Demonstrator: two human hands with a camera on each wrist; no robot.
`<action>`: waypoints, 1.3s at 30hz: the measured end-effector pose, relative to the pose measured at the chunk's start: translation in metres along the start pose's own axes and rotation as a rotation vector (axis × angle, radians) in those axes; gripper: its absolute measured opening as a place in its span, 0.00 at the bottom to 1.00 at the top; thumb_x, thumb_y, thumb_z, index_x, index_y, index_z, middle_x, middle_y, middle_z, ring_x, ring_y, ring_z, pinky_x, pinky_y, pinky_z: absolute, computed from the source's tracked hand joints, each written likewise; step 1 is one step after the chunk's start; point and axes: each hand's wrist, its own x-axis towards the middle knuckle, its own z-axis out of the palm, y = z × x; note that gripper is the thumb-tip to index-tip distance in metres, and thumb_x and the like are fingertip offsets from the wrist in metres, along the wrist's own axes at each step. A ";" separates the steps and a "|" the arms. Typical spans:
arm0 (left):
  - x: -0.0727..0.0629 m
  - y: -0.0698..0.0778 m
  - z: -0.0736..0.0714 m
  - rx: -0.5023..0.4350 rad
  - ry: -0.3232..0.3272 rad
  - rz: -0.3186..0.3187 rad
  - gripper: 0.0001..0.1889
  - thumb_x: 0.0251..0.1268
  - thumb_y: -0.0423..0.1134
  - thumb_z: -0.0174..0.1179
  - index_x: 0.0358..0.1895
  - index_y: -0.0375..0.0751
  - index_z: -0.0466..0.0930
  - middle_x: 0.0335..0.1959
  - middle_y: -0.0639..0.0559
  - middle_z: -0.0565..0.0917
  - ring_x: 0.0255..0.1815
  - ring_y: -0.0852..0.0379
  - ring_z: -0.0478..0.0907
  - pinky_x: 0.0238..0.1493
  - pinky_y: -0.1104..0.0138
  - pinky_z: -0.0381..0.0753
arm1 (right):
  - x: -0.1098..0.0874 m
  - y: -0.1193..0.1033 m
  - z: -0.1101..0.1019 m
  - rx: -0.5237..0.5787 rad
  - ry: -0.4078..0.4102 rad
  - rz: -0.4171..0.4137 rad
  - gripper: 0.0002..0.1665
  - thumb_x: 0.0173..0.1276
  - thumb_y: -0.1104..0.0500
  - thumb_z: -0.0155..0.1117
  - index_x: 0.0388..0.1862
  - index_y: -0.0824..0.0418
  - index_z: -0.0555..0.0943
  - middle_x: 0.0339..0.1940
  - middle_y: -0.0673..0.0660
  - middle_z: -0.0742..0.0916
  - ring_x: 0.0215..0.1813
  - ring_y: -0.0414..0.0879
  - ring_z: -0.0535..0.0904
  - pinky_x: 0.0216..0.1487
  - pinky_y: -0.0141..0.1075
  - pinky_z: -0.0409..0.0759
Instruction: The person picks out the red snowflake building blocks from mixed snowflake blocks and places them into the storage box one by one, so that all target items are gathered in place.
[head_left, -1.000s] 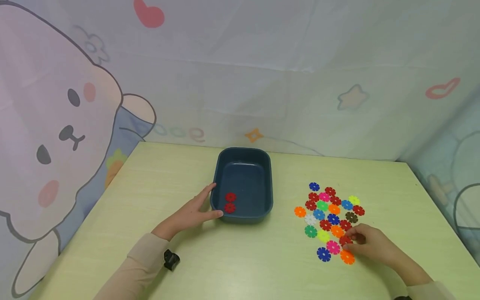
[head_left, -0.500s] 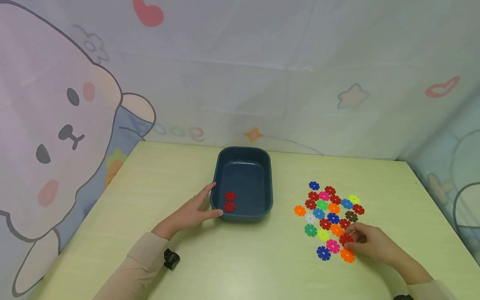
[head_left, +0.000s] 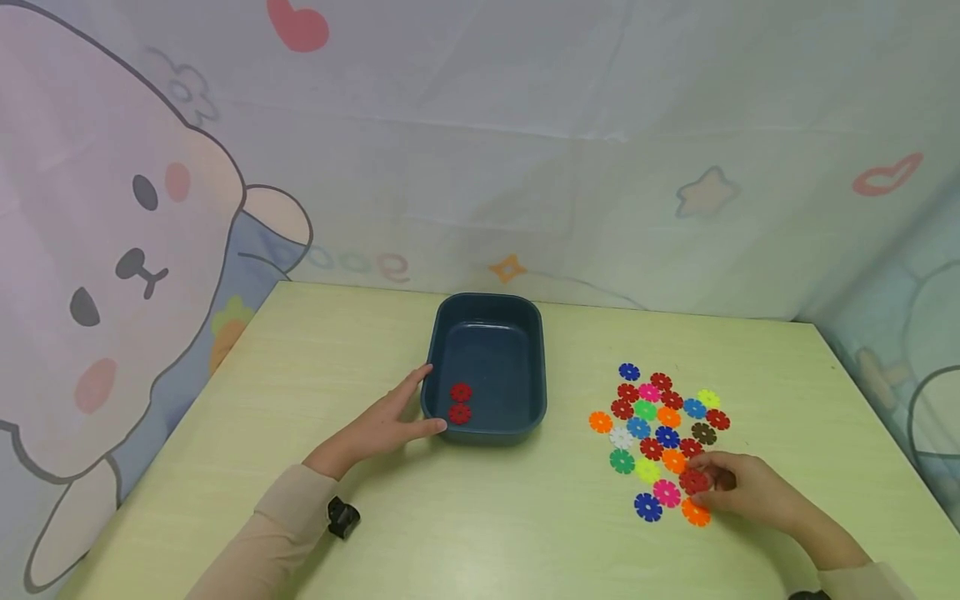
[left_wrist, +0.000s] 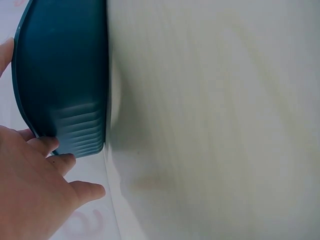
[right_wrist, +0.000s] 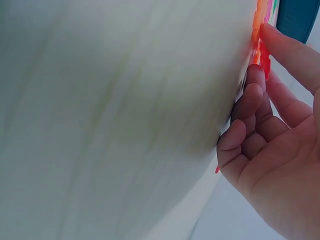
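My right hand point(head_left: 750, 490) pinches a red notched plastic disc point(head_left: 694, 481) between thumb and fingertips at the near right of a spread of coloured discs. In the right wrist view the red disc point(right_wrist: 265, 60) shows edge-on, tilted up between thumb and fingers, the other fingers curled close to the table. My left hand point(head_left: 378, 427) lies against the near left side of a dark blue bin point(head_left: 537, 367), thumb at its near corner and fingers spread along the wall. Inside the bin two red discs point(head_left: 460, 402) lie flat near that corner.
Around the right hand lie loose discs: an orange disc point(head_left: 696, 512), a pink disc point(head_left: 667, 493), a blue disc point(head_left: 648, 507) and several others in mixed colours. A printed cloth point(head_left: 480, 167) hangs behind the pale table point(head_left: 465, 533).
The red disc under my right fingertips has tipped up and come slightly toward the hand, now pinched. My left hand and the bin have not moved.
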 end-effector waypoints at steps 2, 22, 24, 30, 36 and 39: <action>0.000 0.000 0.000 0.002 -0.001 -0.001 0.50 0.62 0.58 0.62 0.79 0.54 0.39 0.79 0.50 0.44 0.78 0.45 0.41 0.72 0.42 0.48 | 0.000 -0.001 0.000 -0.012 -0.001 0.018 0.28 0.57 0.54 0.74 0.54 0.67 0.79 0.33 0.53 0.78 0.37 0.46 0.70 0.32 0.28 0.71; -0.002 0.003 -0.001 0.003 -0.014 0.000 0.49 0.63 0.57 0.61 0.79 0.53 0.38 0.79 0.48 0.43 0.78 0.42 0.41 0.71 0.40 0.48 | 0.017 -0.040 -0.028 -0.117 0.073 -0.245 0.22 0.60 0.55 0.72 0.49 0.65 0.81 0.30 0.47 0.77 0.34 0.37 0.69 0.29 0.28 0.72; -0.002 0.003 0.000 0.001 -0.015 0.001 0.49 0.64 0.56 0.61 0.79 0.53 0.38 0.79 0.48 0.43 0.78 0.42 0.40 0.71 0.40 0.48 | 0.022 -0.049 -0.033 -0.121 0.083 -0.290 0.21 0.60 0.55 0.72 0.48 0.65 0.81 0.29 0.47 0.76 0.33 0.39 0.70 0.28 0.28 0.72; -0.002 0.003 0.000 -0.008 -0.015 -0.015 0.49 0.63 0.56 0.62 0.79 0.54 0.38 0.79 0.50 0.43 0.78 0.45 0.41 0.72 0.42 0.48 | 0.040 -0.078 -0.043 -0.163 0.120 -0.389 0.22 0.58 0.57 0.74 0.49 0.65 0.82 0.32 0.47 0.77 0.34 0.42 0.72 0.29 0.28 0.75; -0.002 0.003 -0.001 -0.013 -0.011 -0.020 0.49 0.63 0.57 0.62 0.79 0.55 0.38 0.79 0.51 0.43 0.78 0.45 0.41 0.72 0.42 0.48 | 0.059 -0.107 -0.044 -0.155 0.181 -0.520 0.19 0.58 0.62 0.74 0.48 0.64 0.82 0.33 0.48 0.77 0.32 0.38 0.69 0.28 0.28 0.73; -0.003 0.003 -0.001 -0.012 -0.009 -0.020 0.50 0.62 0.58 0.62 0.79 0.56 0.38 0.79 0.51 0.44 0.78 0.46 0.42 0.72 0.42 0.48 | 0.071 -0.120 -0.041 -0.153 0.193 -0.546 0.19 0.58 0.60 0.74 0.48 0.62 0.82 0.33 0.47 0.76 0.34 0.38 0.69 0.30 0.29 0.73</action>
